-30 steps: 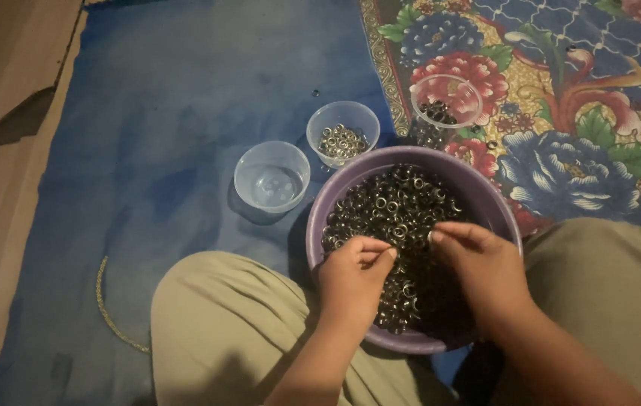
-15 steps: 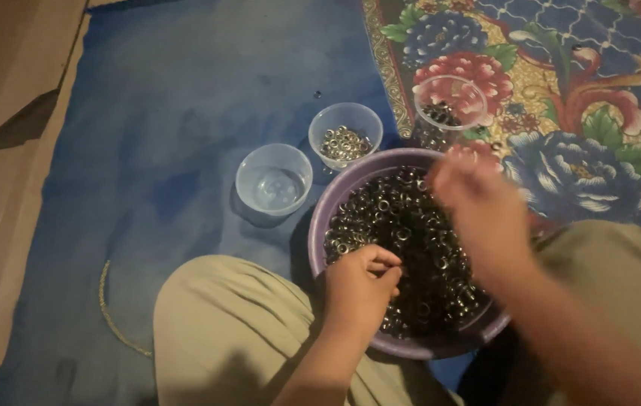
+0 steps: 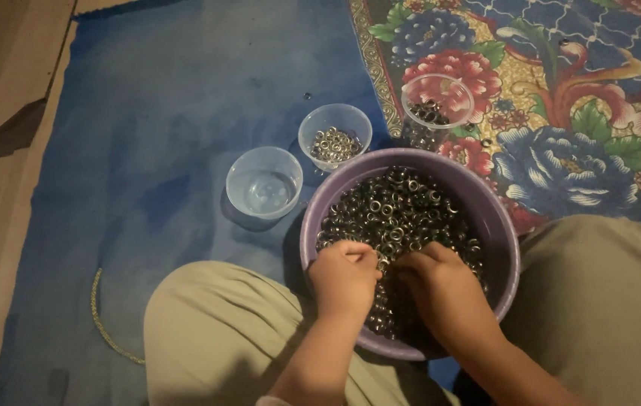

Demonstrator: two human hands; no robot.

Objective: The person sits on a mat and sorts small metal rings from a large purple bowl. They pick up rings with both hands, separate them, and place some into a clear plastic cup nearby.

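A purple plastic bowl (image 3: 313, 225) sits between my knees, full of small metal eyelets (image 3: 396, 207). Both hands are down inside it at the near side. My left hand (image 3: 344, 277) is curled into a loose fist, its fingertips pinching eyelets. My right hand (image 3: 441, 295) lies beside it with bent fingers dug into the pile, the fingertips of both hands almost touching. What sits under the fingers is hidden.
Three small clear cups stand beyond the bowl: an empty cup (image 3: 264, 183) at the left, a cup with silvery eyelets (image 3: 334, 137) in the middle, and a cup with dark eyelets (image 3: 438, 105) on the flowered cloth (image 3: 561, 150). A blue mat (image 3: 148, 135) covers the floor.
My right hand went up over the bowl's far rim toward the cups, then came back down into the eyelets beside my left hand. The left hand stayed in place.
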